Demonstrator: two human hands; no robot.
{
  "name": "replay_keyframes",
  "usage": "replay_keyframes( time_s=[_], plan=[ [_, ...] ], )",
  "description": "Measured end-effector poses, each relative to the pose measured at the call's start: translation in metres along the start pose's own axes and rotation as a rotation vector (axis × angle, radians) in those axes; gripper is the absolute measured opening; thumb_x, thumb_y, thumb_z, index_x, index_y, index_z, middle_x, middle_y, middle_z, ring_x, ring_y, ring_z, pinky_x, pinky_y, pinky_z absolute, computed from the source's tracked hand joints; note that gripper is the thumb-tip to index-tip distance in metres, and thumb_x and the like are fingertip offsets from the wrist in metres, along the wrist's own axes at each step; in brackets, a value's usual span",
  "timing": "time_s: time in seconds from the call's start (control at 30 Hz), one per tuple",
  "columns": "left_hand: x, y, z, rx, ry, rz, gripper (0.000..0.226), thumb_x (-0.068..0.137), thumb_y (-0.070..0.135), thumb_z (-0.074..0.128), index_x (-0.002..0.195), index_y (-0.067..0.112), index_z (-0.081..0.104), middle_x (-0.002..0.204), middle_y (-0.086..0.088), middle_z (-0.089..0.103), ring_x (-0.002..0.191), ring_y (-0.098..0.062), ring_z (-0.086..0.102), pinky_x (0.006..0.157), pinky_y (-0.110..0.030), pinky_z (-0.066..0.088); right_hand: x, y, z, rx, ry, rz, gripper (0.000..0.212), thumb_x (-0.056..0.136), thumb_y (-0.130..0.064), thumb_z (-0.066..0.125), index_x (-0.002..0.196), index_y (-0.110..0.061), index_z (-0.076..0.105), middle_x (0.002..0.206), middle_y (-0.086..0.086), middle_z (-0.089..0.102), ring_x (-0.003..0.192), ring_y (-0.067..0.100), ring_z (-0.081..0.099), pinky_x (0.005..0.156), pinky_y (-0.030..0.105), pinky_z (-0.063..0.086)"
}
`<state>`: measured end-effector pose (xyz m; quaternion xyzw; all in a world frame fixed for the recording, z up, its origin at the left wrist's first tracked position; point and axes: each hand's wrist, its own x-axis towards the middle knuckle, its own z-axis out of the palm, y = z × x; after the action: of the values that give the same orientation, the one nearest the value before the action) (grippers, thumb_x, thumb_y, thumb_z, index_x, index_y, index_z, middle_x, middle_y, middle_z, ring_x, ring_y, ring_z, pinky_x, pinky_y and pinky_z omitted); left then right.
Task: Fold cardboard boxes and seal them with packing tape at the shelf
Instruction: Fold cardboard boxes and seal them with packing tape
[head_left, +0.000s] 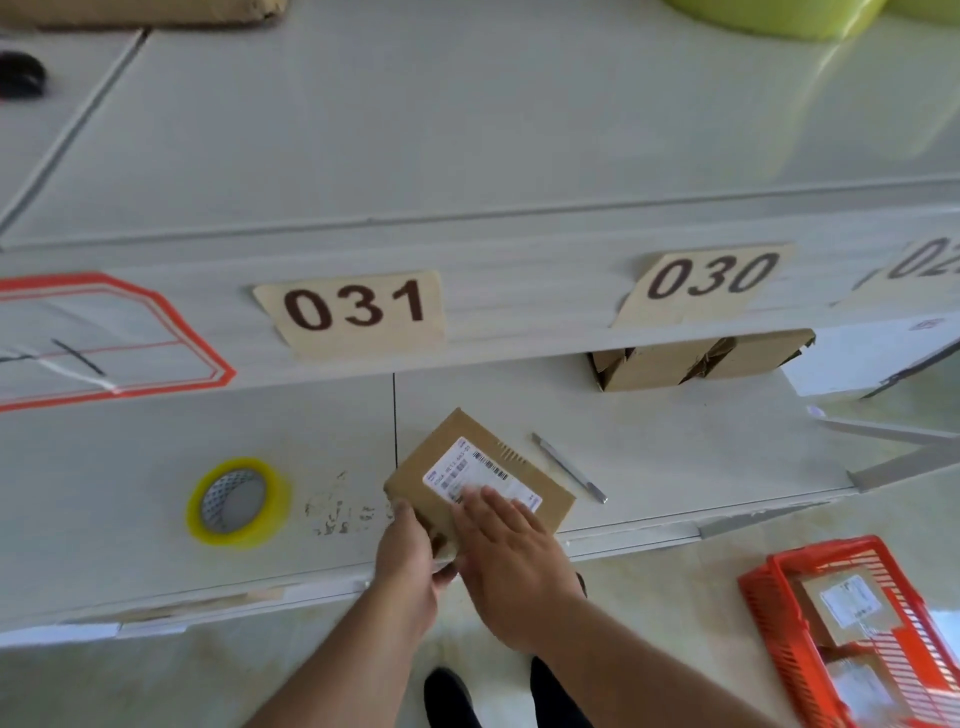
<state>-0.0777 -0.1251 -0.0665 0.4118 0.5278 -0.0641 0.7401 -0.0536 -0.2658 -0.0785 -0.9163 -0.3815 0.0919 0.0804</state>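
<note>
The right hand (511, 556) lies flat, fingers straight, pressing the white label (480, 475) on top of a small cardboard box (478, 475). The left hand (410, 556) grips the box's near corner, fingers curled round its edge. The box sits closed at the front edge of the lower shelf (675, 457), so folding looks finished; whether tape is already on it cannot be told. A yellow-rimmed tape roll (238, 501) lies well to the left, a slim metal knife (569, 467) just right. Labelled boxes fill a red basket (779, 618) on the floor.
</note>
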Motion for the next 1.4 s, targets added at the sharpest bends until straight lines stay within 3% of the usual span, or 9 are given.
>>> replay_keyframes(
  time_s=[0.07,0.33,0.6,0.83,1.0,1.1,1.2,1.33,1.4],
  plan=[
    [0.005,0.004,-0.001,0.098,0.002,0.054,0.045,0.102,0.061,0.045,0.118,0.028,0.07,0.109,-0.004,0.078,0.104,-0.028,0.073,0.074,-0.048,0.063,0.001,-0.01,0.002,-0.005,0.019,-0.009,0.058,0.094,-0.041,0.043,0.141,-0.017,0.064,0.15,0.004,0.059,0.141,0.021,0.053,0.111,0.042,0.046],
    [0.02,0.011,-0.003,0.228,-0.077,0.088,0.02,0.107,0.032,0.053,0.123,0.031,0.066,0.118,0.001,0.075,0.109,-0.023,0.072,0.068,-0.04,0.062,0.008,0.011,0.014,-0.002,-0.012,-0.099,0.057,0.106,-0.042,0.037,0.162,-0.029,0.033,0.168,-0.001,0.03,0.158,0.02,0.021,0.122,0.045,0.013],
    [0.024,0.014,-0.003,0.204,-0.088,0.065,0.021,0.106,0.03,0.056,0.125,0.028,0.064,0.117,0.001,0.076,0.11,-0.023,0.072,0.084,-0.048,0.063,0.022,0.026,0.011,0.057,-0.02,0.053,0.066,0.109,-0.05,0.01,0.164,-0.015,0.022,0.171,0.002,0.015,0.16,0.019,0.006,0.126,0.043,0.003],
    [0.023,0.014,0.006,0.183,-0.044,0.068,0.022,0.107,0.028,0.056,0.126,0.022,0.064,0.113,0.0,0.077,0.1,-0.021,0.076,0.072,-0.041,0.064,0.048,0.034,-0.008,0.012,-0.143,0.115,0.078,0.098,-0.056,-0.004,0.166,-0.017,0.002,0.173,-0.001,-0.006,0.16,0.014,-0.011,0.129,0.043,-0.008],
    [0.016,0.014,0.004,0.147,-0.038,0.061,0.022,0.105,0.026,0.059,0.125,0.017,0.061,0.113,-0.007,0.077,0.098,-0.025,0.076,0.072,-0.041,0.064,0.076,0.043,-0.02,0.101,-0.171,0.313,0.073,0.105,-0.058,0.018,0.167,-0.023,0.005,0.174,0.001,0.013,0.156,0.027,0.023,0.124,0.043,0.024],
    [0.012,0.013,0.008,0.109,-0.012,0.052,0.023,0.105,0.023,0.058,0.126,0.012,0.056,0.118,-0.013,0.071,0.102,-0.028,0.072,0.066,-0.04,0.062,0.09,0.06,-0.043,0.206,-0.312,0.552,0.063,0.103,-0.066,0.022,0.137,-0.022,0.052,0.123,0.004,0.068,0.108,0.027,0.066,0.092,0.04,0.054],
    [0.009,0.01,0.007,0.036,-0.039,0.055,0.019,0.107,0.022,0.054,0.124,0.014,0.057,0.116,-0.013,0.072,0.103,-0.028,0.072,0.076,-0.045,0.064,0.078,0.062,-0.063,0.335,-0.256,0.507,0.045,0.107,-0.055,0.026,0.108,-0.029,0.061,0.089,-0.005,0.068,0.077,0.014,0.066,0.065,0.031,0.055],
    [0.015,0.004,0.006,-0.063,-0.102,0.045,0.023,0.11,0.023,0.046,0.126,0.013,0.059,0.118,-0.013,0.073,0.106,-0.026,0.071,0.083,-0.042,0.06,0.041,0.04,-0.054,0.149,0.124,0.207,0.043,0.105,-0.039,0.04,0.144,-0.031,0.057,0.142,0.001,0.065,0.127,0.023,0.064,0.101,0.039,0.055],
    [0.019,0.003,0.008,-0.004,-0.069,0.037,0.024,0.11,0.016,0.044,0.123,0.008,0.062,0.101,-0.016,0.075,0.086,-0.018,0.074,0.085,-0.045,0.058,0.027,0.024,-0.042,0.042,0.149,0.121,0.05,0.097,-0.035,0.054,0.146,-0.024,0.058,0.148,0.003,0.06,0.134,0.026,0.059,0.102,0.043,0.054]
  ],
)
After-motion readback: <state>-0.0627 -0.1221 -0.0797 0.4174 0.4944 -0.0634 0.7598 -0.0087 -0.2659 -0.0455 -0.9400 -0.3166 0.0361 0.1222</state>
